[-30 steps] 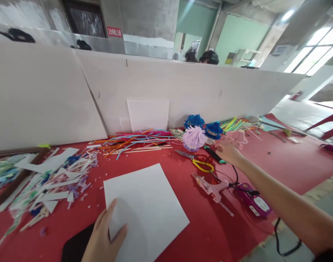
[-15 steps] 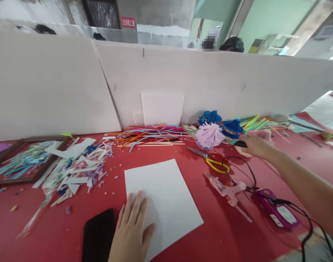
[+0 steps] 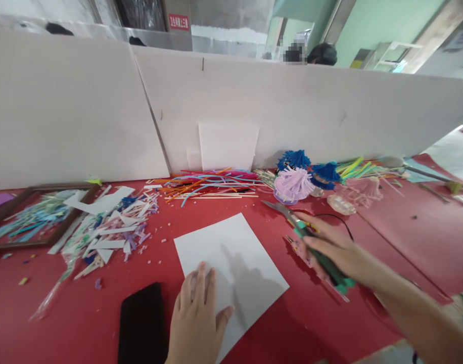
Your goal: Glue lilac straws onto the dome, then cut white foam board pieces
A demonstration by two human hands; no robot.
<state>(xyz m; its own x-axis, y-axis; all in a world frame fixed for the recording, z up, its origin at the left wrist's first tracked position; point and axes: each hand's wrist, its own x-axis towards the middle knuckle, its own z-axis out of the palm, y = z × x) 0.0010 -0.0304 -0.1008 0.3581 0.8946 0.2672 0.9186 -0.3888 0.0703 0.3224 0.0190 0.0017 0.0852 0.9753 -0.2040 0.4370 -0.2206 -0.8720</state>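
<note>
My left hand (image 3: 199, 308) lies with fingers spread on a white sheet of paper (image 3: 235, 247), pressing its left part to the red table. My right hand (image 3: 330, 247) is closed around a tool with a black and green handle (image 3: 330, 270), held above the table to the right of the paper. Motion blurs this tool and I cannot make out its kind. Beneath it lies a pink glue gun (image 3: 295, 246), largely covered. Scissors (image 3: 279, 208) lie just beyond the right hand, their handles mostly hidden.
A black phone-like slab (image 3: 142, 323) lies beside my left hand. Paper scraps (image 3: 118, 230) and a brown frame (image 3: 22, 245) are at left. Coloured strips (image 3: 212, 184) run along the white partition (image 3: 292, 111). Lilac (image 3: 293, 184) and blue tasselled pieces (image 3: 325, 174) stand at back right.
My right hand has come from the back right toward the paper, carrying the black and green tool over the glue gun. The left hand stays on the sheet, shifted slightly.
</note>
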